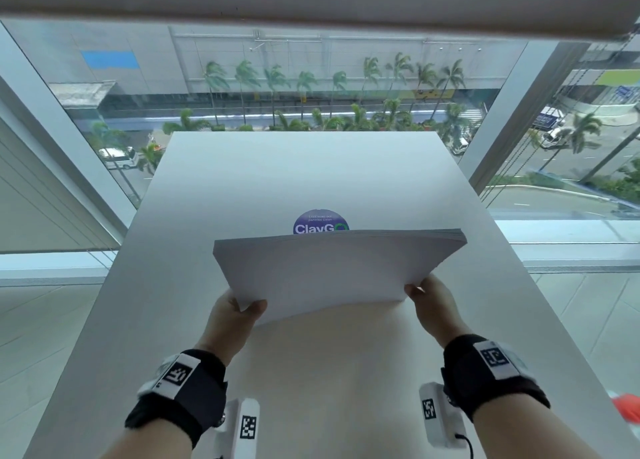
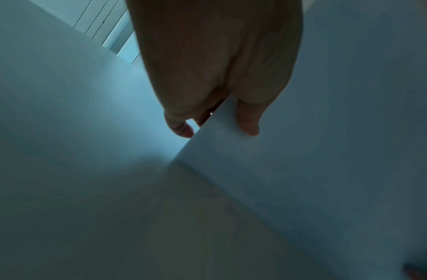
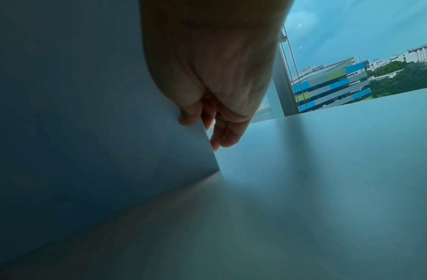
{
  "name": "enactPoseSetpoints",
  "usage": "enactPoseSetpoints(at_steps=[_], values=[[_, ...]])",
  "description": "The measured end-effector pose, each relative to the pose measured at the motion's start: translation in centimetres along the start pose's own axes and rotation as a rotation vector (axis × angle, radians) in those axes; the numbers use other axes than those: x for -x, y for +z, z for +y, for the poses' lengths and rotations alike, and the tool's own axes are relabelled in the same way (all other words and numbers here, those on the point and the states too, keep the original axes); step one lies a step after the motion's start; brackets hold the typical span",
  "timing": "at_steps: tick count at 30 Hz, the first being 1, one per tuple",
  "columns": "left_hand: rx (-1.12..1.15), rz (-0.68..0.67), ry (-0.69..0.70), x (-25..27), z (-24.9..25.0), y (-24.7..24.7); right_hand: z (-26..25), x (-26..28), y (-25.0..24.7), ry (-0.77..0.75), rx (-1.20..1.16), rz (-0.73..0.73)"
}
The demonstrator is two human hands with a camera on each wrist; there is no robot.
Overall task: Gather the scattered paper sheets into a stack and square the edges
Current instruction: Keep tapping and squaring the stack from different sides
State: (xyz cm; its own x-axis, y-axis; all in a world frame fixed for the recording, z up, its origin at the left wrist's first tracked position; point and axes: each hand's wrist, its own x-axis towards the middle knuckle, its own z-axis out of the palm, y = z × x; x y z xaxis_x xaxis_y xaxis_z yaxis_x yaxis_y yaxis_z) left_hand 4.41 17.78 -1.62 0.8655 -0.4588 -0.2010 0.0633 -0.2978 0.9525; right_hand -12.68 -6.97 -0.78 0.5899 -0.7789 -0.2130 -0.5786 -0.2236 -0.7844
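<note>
A thick stack of white paper sheets (image 1: 332, 271) stands tilted on its near long edge on the white table (image 1: 311, 174), with its top edge leaning away from me. My left hand (image 1: 242, 311) pinches the stack's lower left side, thumb on the near face. My right hand (image 1: 424, 294) pinches the lower right side the same way. In the left wrist view the stack (image 2: 315, 170) meets the table beside my left hand (image 2: 219, 123). In the right wrist view the stack (image 3: 88, 132) rests edge-down by my right hand (image 3: 207, 128).
A round blue sticker (image 1: 320, 221) on the table shows just behind the stack. The table runs up to a large window (image 1: 311, 88) with a frame post (image 1: 512, 119) at the right. An orange-red object (image 1: 628, 408) lies past the table's right edge.
</note>
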Motion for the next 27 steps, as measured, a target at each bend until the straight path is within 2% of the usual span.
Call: enactPoseSetpoints(at_steps=[6, 12, 15, 19, 21, 23, 25, 27], values=[[-0.021, 0.026, -0.083, -1.7, -1.5, 0.8, 0.1, -1.8, 1.0, -0.005, -0.111, -0.034], [0.003, 0.069, -0.141, -3.9, -0.8, 1.2, 0.3, -4.0, 1.9, 0.067, -0.057, -0.041], [-0.174, 0.063, -0.177, -5.6, -0.1, 1.2, -0.3, -5.0, 2.5, 0.13, 0.04, -0.055], [-0.397, 0.054, -0.305, -7.5, -0.5, 1.4, -1.6, -5.5, 3.4, 0.32, -0.043, -0.093], [-0.44, 0.088, -0.322, -7.8, -0.3, 1.7, -2.1, -5.9, 3.7, 0.278, 0.136, -0.173], [-0.448, 0.1, -0.307, -7.8, -0.2, 2.1, -2.4, -6.3, 4.2, 0.308, 0.001, -0.116], [-0.46, 0.087, -0.285, -7.7, 0.0, 2.3, -2.1, -7.1, 4.5, 0.257, 0.049, -0.05], [-0.484, 0.065, -0.274, -8.0, 0.2, 2.2, -2.2, -7.8, 4.6, 0.238, 0.097, -0.093]])
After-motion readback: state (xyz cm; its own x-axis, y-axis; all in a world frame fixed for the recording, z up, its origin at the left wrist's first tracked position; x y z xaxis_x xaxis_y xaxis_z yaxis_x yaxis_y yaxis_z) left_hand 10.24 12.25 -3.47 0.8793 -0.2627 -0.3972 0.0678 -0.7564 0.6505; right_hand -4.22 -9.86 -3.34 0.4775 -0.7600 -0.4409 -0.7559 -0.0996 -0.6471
